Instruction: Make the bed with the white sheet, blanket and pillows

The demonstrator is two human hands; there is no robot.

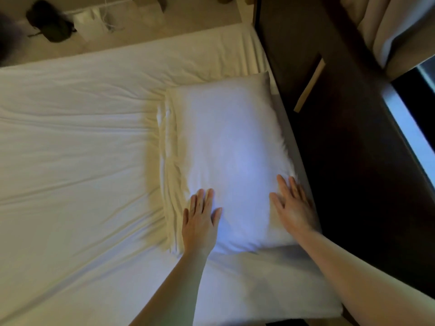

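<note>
Left hand [200,222] and right hand [293,208] flat on a white pillow [230,142] by the headboard [353,161]

Both hands lie open, fingers straight and slightly spread, on the near end of the plump, rectangular pillow. It rests on the wrinkled white sheet [82,149], against the dark wooden headboard. Layered cream cloth [168,161] runs along the pillow's left edge; I cannot tell whether it is the blanket. A dark bag [49,22] on the floor is blurred

A plump white pillow [226,156] lies flat on the white sheet [77,147], close against the dark headboard side. The sheet is spread over the bed, wrinkled beside the pillow.
</note>
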